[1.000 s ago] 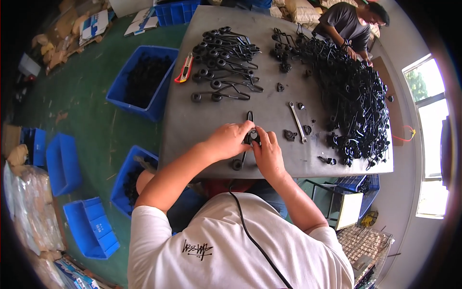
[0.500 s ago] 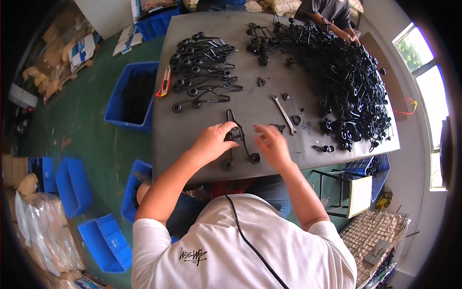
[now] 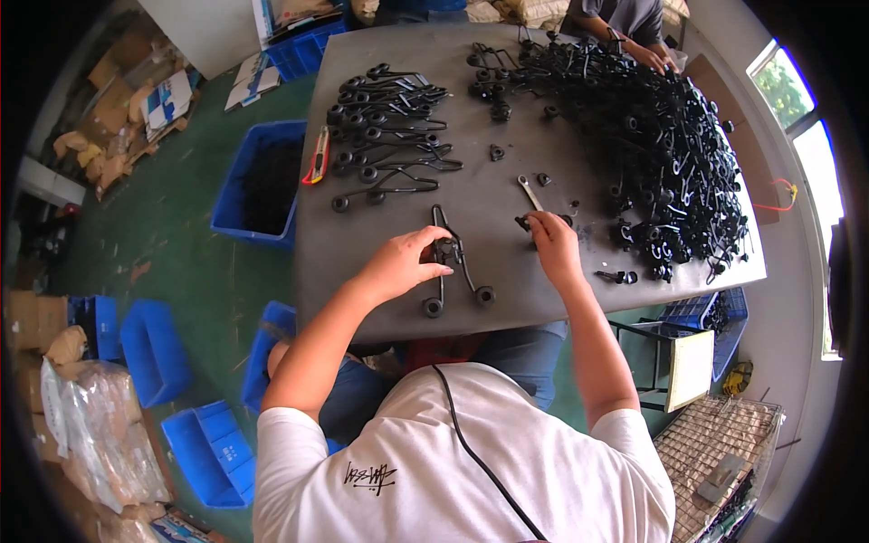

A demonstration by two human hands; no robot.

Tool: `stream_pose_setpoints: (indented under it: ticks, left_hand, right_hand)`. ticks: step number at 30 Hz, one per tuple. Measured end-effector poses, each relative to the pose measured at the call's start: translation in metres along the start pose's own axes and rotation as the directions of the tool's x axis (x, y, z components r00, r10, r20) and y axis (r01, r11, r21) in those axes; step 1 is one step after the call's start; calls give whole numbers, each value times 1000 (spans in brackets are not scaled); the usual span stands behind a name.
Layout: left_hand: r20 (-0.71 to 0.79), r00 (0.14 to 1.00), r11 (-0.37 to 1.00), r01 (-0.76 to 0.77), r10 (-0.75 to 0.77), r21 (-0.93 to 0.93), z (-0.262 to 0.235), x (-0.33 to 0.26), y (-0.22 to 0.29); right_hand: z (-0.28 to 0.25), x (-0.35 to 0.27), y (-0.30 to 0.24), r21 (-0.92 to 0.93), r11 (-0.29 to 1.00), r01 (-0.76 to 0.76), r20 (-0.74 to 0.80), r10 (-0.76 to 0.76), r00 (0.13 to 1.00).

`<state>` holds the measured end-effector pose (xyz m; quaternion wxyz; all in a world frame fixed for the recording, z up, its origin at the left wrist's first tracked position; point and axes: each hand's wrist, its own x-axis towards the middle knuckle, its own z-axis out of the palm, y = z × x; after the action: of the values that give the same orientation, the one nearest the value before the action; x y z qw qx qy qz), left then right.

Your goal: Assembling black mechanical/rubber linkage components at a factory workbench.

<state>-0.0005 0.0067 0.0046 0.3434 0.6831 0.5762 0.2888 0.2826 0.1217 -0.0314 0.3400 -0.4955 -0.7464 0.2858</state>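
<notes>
Left hand [image 3: 403,264] grasps black bent-rod part [image 3: 455,262] at centre clamp, frame centre; rigid, light, grip near clamp. Right hand [image 3: 552,244] pinches small black fitting [image 3: 525,221] on table [image 3: 362,271].

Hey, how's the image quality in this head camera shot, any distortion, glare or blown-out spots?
Head view: strong fisheye bend, the grey table edges curve and corners go black; the window at right is blown out; daylight is even, both hands look sharp.
</notes>
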Motion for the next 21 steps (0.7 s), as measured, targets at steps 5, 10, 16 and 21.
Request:
stream_pose_setpoints:
  ticks: [5,10,16,21]
  left_hand:
    - [-29,997,998,-69,68,-9,3,-1,-8]
    - [-7,998,995,-59,59,-76,2,-2,-9]
    - [-29,996,995,-85,84,-50,3,-4,-9]
    - [-26,1000,999,12,-11,35,2,-5,1]
  right_hand:
    - [24,-29,-35,620,716,-320,354,108,929]
    - [53,-37,-51,626,665,-409,435,138,890]
    - [52,-27,-70,345,844,-410,413,255,874]
    - [48,-20,-79,214,973,-87,366,3,930]
